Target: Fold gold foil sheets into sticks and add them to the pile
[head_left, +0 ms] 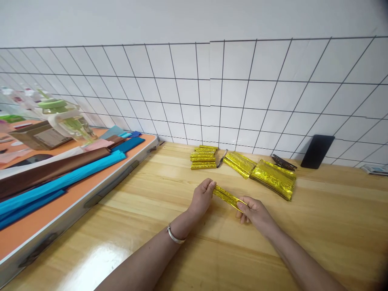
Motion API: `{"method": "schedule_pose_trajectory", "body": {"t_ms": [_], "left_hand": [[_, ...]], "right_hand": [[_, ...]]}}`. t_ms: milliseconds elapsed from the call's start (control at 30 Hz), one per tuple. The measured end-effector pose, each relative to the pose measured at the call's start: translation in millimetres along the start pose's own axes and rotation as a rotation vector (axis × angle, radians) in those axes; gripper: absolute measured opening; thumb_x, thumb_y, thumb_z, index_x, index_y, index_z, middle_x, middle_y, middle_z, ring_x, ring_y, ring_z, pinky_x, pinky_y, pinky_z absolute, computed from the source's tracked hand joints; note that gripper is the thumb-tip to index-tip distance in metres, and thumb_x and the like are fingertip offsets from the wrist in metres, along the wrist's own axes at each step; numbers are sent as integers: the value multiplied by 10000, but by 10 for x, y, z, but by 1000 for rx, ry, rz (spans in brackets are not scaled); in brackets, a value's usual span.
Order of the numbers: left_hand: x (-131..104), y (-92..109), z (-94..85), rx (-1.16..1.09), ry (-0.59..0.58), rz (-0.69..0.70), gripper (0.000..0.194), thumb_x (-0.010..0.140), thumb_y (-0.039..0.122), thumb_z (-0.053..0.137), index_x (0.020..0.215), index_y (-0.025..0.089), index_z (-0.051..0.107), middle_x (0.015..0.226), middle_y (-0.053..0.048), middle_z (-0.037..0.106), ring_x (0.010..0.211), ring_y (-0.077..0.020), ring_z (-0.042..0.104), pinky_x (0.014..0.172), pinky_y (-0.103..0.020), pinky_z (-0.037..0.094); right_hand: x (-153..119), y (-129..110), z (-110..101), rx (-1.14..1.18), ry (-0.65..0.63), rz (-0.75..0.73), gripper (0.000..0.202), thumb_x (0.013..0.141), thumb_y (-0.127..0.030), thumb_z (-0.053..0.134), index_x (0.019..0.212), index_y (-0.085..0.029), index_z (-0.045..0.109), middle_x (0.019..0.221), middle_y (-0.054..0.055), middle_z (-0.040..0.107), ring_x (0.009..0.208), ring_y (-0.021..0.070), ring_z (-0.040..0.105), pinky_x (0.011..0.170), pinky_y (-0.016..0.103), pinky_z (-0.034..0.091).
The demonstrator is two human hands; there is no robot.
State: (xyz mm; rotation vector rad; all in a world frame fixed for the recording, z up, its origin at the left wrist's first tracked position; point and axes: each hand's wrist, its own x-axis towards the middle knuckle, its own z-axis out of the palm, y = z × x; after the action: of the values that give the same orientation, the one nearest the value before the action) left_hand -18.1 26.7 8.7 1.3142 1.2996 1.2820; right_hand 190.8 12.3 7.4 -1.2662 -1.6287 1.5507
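Observation:
A narrow folded strip of shiny gold foil [226, 196] is stretched between both hands above the wooden table. My left hand [202, 197] pinches its upper left end, and my right hand [250, 211] grips its lower right end, thumb on top. Beyond my left hand, several narrow gold foil strips [203, 158] lie stacked near the wall. Two wider gold foil pieces lie behind my right hand: a smaller one [239, 163] and a larger layered one [274, 178] whose edge it meets.
A black hair clip [284, 162] lies behind the foil. A dark phone [317, 151] leans on the tiled wall. To the left, a raised orange-topped surface [39, 226] bears blue and brown rolls [57, 171], a cardboard box [39, 135] and a green-lidded bottle [68, 119].

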Motion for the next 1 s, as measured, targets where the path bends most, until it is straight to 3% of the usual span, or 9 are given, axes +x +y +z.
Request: {"method": "schedule_pose_trajectory", "body": {"t_ms": [267,467,700,867,1000], "left_hand": [[-1,-5,11,46,70,34,320,876,431,424,669,186,407,561,58,325,518,-93,331,509,-210,266],[7,-24,14,41,81,46,321,879,426,418,668,185,408,558,59,325,511,-88,328,497,-206,269],[5,-6,0,27,38,66,321,887,424,404,681,179,430,554,61,354,503,-83,344,488,-199,280],[2,-50,-18,28,-15,24,336,879,453,418,683,182,435,505,68,380,466,-81,346,474,-196,282],[17,-86,-29,46,-53,-10,354,871,484,413,685,184,439,507,63,423,459,-86,385,464,-195,295]], "right_hand": [[-52,-69,36,-11,-24,-57,322,843,-502,460,834,-193,547,502,-63,507,407,86,431,420,208,311],[-56,-104,48,-14,1,-67,326,829,-506,478,874,-197,572,473,-91,321,409,73,268,401,203,199],[-34,-48,35,35,40,-85,321,806,-506,513,819,-194,586,445,-77,404,384,80,331,386,203,244],[-5,20,-11,101,176,-79,333,807,-511,522,866,-189,582,500,-54,503,417,89,430,426,208,342],[43,27,-21,147,218,-57,341,808,-527,519,845,-190,562,544,-40,540,430,89,472,407,201,324]]}}
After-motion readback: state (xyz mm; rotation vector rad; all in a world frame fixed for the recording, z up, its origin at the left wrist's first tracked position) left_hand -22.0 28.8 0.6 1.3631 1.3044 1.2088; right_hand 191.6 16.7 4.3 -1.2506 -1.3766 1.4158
